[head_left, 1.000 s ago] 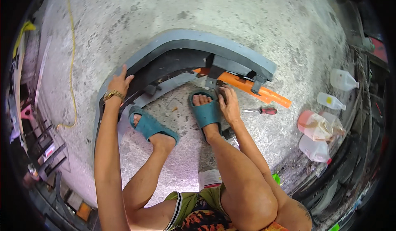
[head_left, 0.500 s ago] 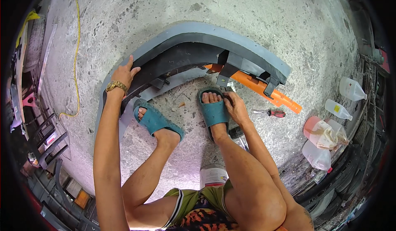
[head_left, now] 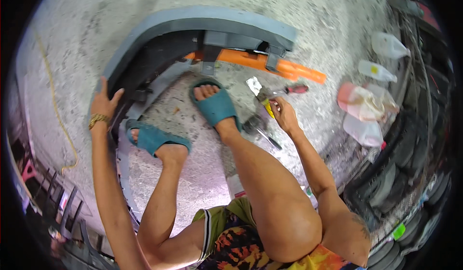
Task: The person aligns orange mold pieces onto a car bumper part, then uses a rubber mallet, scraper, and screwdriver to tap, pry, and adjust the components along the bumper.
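Observation:
A long curved car bumper [head_left: 193, 13], grey outside and black inside, lies on the floor around my feet. My left hand [head_left: 105, 102] rests on its left edge, index finger and thumb spread apart. An orange strip [head_left: 251, 61] runs along the inner right end under black brackets. My right hand [head_left: 285, 114] is closed around a putty knife [head_left: 268, 108] with a yellow handle and a pale metal blade, right of my right sandal [head_left: 215, 106]. Just beyond that hand lies a red-handled screwdriver [head_left: 296, 89], its shaft partly behind the knife.
A dark rounded object [head_left: 253, 124] and a metal-shafted tool [head_left: 270, 139] lie beside my right foot. Several plastic jugs [head_left: 364, 130] stand at the right, before a pile of black parts [head_left: 381, 188]. A yellow cord [head_left: 53, 96] runs along the left floor.
The view has swung, so the bumper and feet sit further left. My right hand has moved away from the right sandal, bringing the putty knife into plain sight. The left hand stays on the bumper.

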